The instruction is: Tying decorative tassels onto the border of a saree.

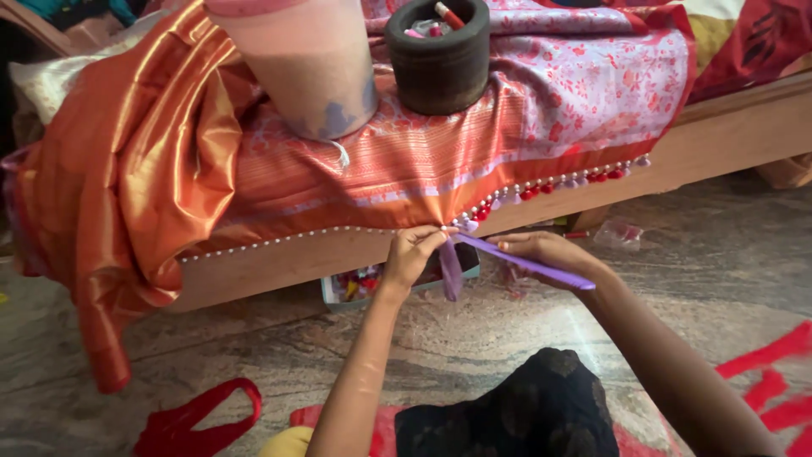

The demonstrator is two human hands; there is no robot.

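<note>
Nearest to us, at six o'clock, we see a black patterned cloth (516, 410) over the lap, and both bare forearms reaching up from it toward the middle of the view. The left forearm rises almost straight toward twelve o'clock, the wrist bent a little; the left hand (413, 254) is pinched shut on the hem of the orange silk fabric with its pearl-bead edging (338, 182), right where the beads meet a hanging purple strip of thread (450, 269). The right forearm comes in from five o'clock at a slant, and the right hand (550, 251) lies palm down, its fingers closed around a long flat purple stick (524, 262) that runs from the hem out toward four o'clock. The two hands sit close together, not touching.

On the stone floor at seven o'clock lies a red ribbon loop (199, 419); more red strips (774, 381) lie at four o'clock.

Beyond the hands, the fabric drapes over a wooden bed frame (727, 140), with a row of red and lilac tassels (558, 186) along its edge toward two o'clock. Farthest, at twelve o'clock, a pink cylindrical container (300, 63) and a dark round wooden pot (438, 59) stand on the fabric.
</note>
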